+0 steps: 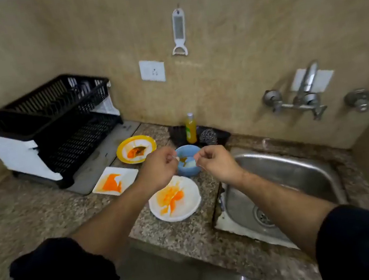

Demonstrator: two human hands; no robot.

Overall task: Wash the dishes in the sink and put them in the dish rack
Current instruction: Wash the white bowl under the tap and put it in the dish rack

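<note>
Both of my hands hover over a blue bowl (188, 149) holding brown and white residue. My left hand (156, 170) and my right hand (216, 163) have curled fingers, and each pinches a small pale thing that is too blurred to name. A white round plate (190, 203) smeared with orange lies just below them on the counter. To the left are a white square plate (127, 174) and a yellow plate (122, 150), both stained orange. The steel sink (289, 171) is to the right and holds no dishes. A black two-tier dish rack (48, 118) stands at the far left.
A wall tap (309, 87) hangs above the sink. A yellow soap bottle (190, 129) and a steel scrubber (208, 137) sit in a black tray against the wall. A peeler (179, 33) and a socket (152, 70) are on the wall. The counter is speckled granite.
</note>
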